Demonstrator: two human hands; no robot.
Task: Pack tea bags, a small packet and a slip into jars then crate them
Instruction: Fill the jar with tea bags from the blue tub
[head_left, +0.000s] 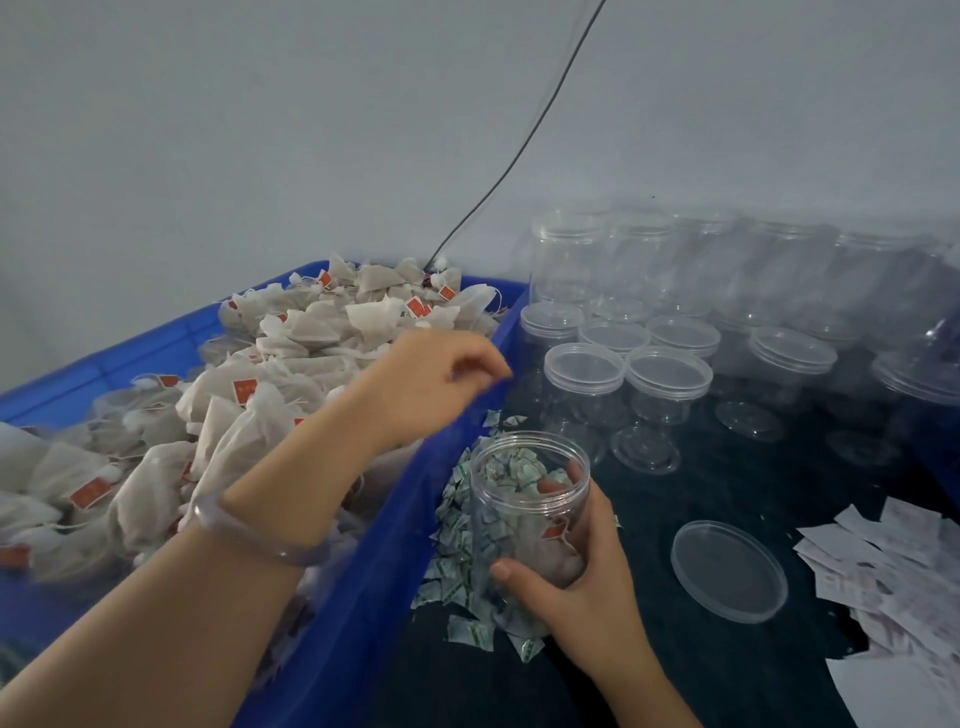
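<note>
My right hand (576, 597) grips an open clear jar (527, 467) that stands on the dark table. At least one tea bag with a red tag lies inside it. My left hand (434, 382) hovers over the right rim of the blue crate (363, 571), just left of and above the jar. Its fingers are loosely curled and I see nothing in them. The crate is heaped with tea bags (270, 374) carrying red tags. Small green-and-white packets (454, 540) lie in a pile between crate and jar. Paper slips (883, 566) are spread at the right.
A loose clear lid (727, 569) lies flat to the right of the jar. Several empty clear jars (667, 374), some lidded, stand at the back against the wall, with loose lids in front of them. A dark cable (519, 156) runs down the wall behind the crate.
</note>
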